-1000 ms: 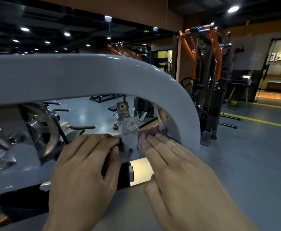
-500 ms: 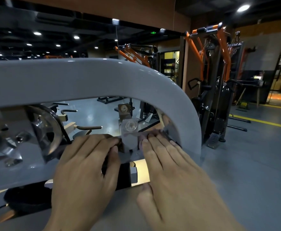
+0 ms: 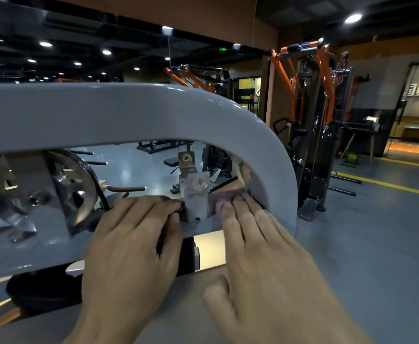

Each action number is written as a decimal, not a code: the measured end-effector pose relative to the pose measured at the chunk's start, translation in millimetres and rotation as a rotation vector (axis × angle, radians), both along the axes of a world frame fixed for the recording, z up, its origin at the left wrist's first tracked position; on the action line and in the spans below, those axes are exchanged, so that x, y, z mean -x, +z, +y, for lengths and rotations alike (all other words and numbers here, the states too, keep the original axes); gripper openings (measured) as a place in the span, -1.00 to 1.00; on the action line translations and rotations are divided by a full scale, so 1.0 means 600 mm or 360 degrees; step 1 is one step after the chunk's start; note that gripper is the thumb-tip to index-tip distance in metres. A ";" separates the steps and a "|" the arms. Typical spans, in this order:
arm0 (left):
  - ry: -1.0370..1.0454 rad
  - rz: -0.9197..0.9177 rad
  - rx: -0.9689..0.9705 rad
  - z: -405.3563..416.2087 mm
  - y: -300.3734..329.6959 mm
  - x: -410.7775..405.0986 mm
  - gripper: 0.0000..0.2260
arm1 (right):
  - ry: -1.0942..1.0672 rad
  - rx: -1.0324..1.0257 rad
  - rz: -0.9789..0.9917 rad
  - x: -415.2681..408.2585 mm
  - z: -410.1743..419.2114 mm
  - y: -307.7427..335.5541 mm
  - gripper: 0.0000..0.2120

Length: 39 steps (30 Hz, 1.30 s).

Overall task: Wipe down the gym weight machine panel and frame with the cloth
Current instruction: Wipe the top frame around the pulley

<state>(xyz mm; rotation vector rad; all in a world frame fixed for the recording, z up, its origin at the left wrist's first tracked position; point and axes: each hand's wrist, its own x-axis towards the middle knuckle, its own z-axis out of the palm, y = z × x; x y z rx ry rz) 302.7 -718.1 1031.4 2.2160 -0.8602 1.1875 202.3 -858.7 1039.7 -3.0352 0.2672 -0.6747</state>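
Cloth [image 3: 224, 197] seemingly under right fingertips [image 3: 238, 207].

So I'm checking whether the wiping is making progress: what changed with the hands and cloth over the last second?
Hardly anything. The right hand keeps its straight fingers pressed on the pinkish cloth in the inner corner of the grey frame, beside the small bracket. The left hand stays at the bracket's left side, fingertips curled there. Only the camera view shifted slightly.

bracket [image 3: 194, 192] between hands (under frame [image 3: 134, 112]) — pulley [image 3: 71, 187] left
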 end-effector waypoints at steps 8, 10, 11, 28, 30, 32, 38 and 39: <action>-0.0032 0.0073 -0.0014 0.005 0.002 0.003 -0.79 | -0.0075 0.0377 0.0496 -0.061 0.001 0.069 -0.06; -0.0058 0.0080 -0.0029 0.006 0.004 0.003 -0.76 | -0.0122 0.0375 0.0497 -0.073 0.003 0.060 -0.04; -0.0071 0.0091 -0.0038 0.007 0.005 0.003 -0.75 | -0.0156 0.0369 0.0465 -0.073 0.007 0.049 -0.05; -0.0664 0.0117 -0.0024 -0.010 -0.038 0.039 -0.78 | -0.0028 0.0116 -0.0757 -0.003 -0.011 -0.017 -0.72; -0.0643 0.0193 -0.0077 -0.016 -0.036 0.045 -0.75 | -0.0071 0.0095 -0.0877 0.009 -0.018 -0.018 -0.79; -0.0651 0.0250 -0.0084 -0.020 -0.032 0.053 -0.75 | -0.0071 -0.0083 -0.0945 0.019 -0.028 -0.018 -0.88; -0.0602 0.0438 -0.0102 -0.045 -0.011 0.065 -0.63 | -0.0068 -0.0444 -0.1116 0.023 -0.026 -0.007 -0.85; -0.0603 0.0470 -0.0114 -0.050 -0.003 0.066 -0.61 | -0.0041 -0.0489 -0.1130 0.021 -0.026 -0.003 -0.83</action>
